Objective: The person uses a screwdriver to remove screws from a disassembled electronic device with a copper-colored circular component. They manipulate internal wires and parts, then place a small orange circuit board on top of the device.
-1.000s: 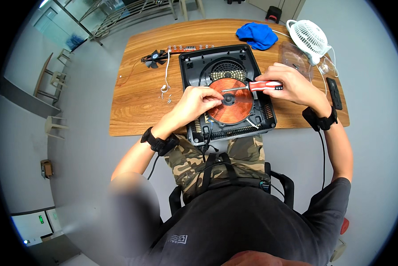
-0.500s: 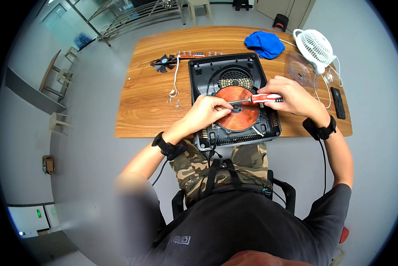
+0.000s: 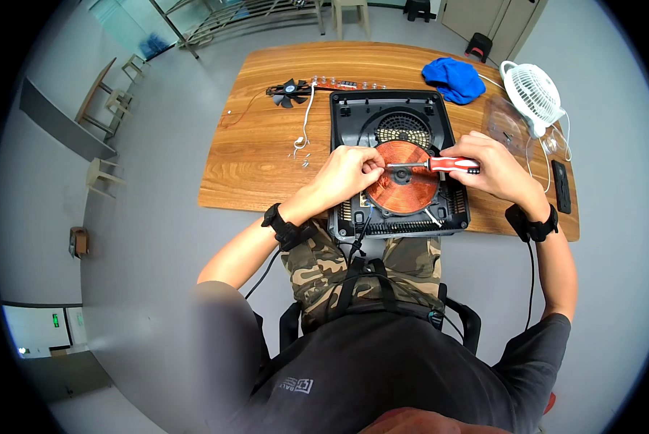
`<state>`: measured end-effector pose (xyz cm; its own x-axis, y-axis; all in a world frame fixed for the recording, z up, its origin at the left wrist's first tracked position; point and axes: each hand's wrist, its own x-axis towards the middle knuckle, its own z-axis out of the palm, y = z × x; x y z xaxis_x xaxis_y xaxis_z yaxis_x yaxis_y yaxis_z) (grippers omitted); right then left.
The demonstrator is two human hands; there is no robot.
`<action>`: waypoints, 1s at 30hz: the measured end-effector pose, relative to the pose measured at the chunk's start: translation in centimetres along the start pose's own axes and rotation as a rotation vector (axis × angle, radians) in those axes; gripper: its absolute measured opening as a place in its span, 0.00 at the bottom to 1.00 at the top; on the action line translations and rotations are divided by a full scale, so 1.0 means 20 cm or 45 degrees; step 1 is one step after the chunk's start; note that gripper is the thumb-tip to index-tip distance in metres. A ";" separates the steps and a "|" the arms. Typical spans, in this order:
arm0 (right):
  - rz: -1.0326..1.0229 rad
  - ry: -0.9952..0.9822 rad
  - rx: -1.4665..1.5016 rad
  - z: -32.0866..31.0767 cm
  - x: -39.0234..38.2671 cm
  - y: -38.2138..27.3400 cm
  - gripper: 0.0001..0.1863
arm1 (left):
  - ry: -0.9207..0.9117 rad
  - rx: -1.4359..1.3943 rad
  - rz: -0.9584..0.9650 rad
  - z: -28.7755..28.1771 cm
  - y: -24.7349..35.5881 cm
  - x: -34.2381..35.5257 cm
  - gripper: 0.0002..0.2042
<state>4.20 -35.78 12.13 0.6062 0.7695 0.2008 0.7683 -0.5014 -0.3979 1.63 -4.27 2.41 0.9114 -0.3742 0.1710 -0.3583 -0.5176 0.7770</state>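
My right hand (image 3: 487, 165) is wrapped round the red and white handle of a screwdriver (image 3: 452, 164). Its shaft points left, lying level above a round copper coil (image 3: 404, 195). At the screwdriver's tip my left hand (image 3: 355, 172) has its thumb and fingers pinched together; whatever is between them is too small or hidden to make out. The coil, with a dark round hub at its centre, sits inside an open black plastic housing (image 3: 349, 116). Behind the coil the housing has a round vent grille (image 3: 404, 127).
On the wooden table (image 3: 259, 159) lie a small black fan (image 3: 289, 93), a circuit strip (image 3: 336, 84), a white cable (image 3: 308, 119) and several tiny parts (image 3: 306, 160). Toward the right are a blue cloth (image 3: 454, 79), a white desk fan (image 3: 532, 94), a clear tray (image 3: 504, 126) and a black bar (image 3: 561, 186).
The whole view has shifted, moving the table rightward in the picture. My left fingertips have drawn back a little leftward from the coil's hub. The screwdriver stays in my right hand.
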 end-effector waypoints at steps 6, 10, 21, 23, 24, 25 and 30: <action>-0.021 -0.019 0.002 0.00 0.01 -0.01 0.19 | -0.007 -0.039 0.061 0.01 0.00 0.00 0.08; -0.017 -0.036 -0.004 -0.01 0.01 -0.03 0.19 | 0.009 -0.061 0.109 0.03 -0.01 0.00 0.08; -0.037 -0.057 -0.070 -0.02 0.02 -0.07 0.18 | 0.006 -0.034 0.115 -0.01 0.00 -0.05 0.09; -0.053 -0.056 -0.086 -0.02 0.02 -0.08 0.18 | 0.005 -0.041 0.112 -0.01 0.00 -0.06 0.09; -0.050 -0.069 -0.096 -0.02 0.03 -0.08 0.18 | 0.003 -0.053 0.100 -0.01 0.00 -0.06 0.09; -0.046 -0.082 -0.106 -0.02 0.03 -0.09 0.18 | 0.001 -0.066 0.088 0.00 0.00 -0.06 0.09; -0.045 -0.107 -0.094 -0.02 0.04 -0.10 0.18 | -0.041 -0.067 0.110 0.01 0.00 -0.06 0.09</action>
<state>3.31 -34.28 13.54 0.5615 0.8161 0.1367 0.8039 -0.4988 -0.3240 0.55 -3.90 2.09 0.8702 -0.4408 0.2200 -0.4236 -0.4413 0.7911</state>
